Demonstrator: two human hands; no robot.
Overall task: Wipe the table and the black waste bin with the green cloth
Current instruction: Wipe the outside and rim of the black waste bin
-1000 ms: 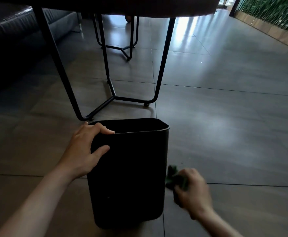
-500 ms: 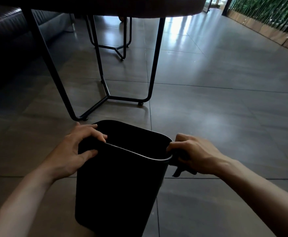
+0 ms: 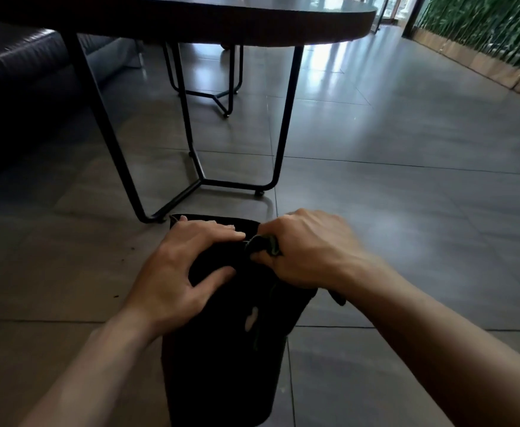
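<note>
Left hand (image 3: 180,269) clamps the black waste bin (image 3: 221,359) at its rim; right hand (image 3: 309,252) is clenched round the green cloth (image 3: 263,244) just beside it. I'd work the cloth along the rim (bin held firm) so it can't tip.

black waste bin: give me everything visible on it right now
The black waste bin is a tall, matte, plastic-looking container with rounded corners, standing on the tiled floor just in front of the table's metal legs. It looks tipped toward the camera. A few pale smudges mark its near wall. The left hand grips its rim, fingers over the edge; the right hand presses the green cloth against the rim. The inside is hidden.
</note>
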